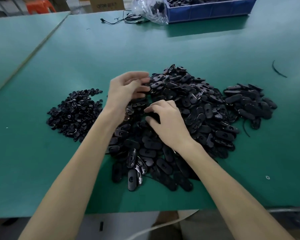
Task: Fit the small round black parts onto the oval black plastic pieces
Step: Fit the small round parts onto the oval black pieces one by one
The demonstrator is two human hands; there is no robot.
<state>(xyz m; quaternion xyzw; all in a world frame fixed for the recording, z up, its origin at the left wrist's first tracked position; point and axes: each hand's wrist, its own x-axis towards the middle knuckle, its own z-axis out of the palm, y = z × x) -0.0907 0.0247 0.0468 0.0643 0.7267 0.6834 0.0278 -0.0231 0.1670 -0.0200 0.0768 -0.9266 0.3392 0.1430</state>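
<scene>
A big heap of oval black plastic pieces (pixel 194 108) covers the middle of the green table (pixel 111 54). A smaller heap of small round black parts (pixel 74 111) lies to its left. A third, smaller pile of oval pieces (pixel 249 101) sits to the right. My left hand (pixel 126 90) hovers over the heap's left edge, blurred, fingers loosely curled; I cannot see whether it holds a part. My right hand (pixel 166 122) rests on the heap with its fingers curled round an oval black piece (pixel 153 116).
A blue bin (pixel 208 10) with more black parts stands at the far edge, a crumpled clear plastic bag (pixel 149 9) beside it. Thin black cables (pixel 121 19) lie to the bag's left. A loose black strip (pixel 278 70) lies at the right. The table's near edge runs below my forearms.
</scene>
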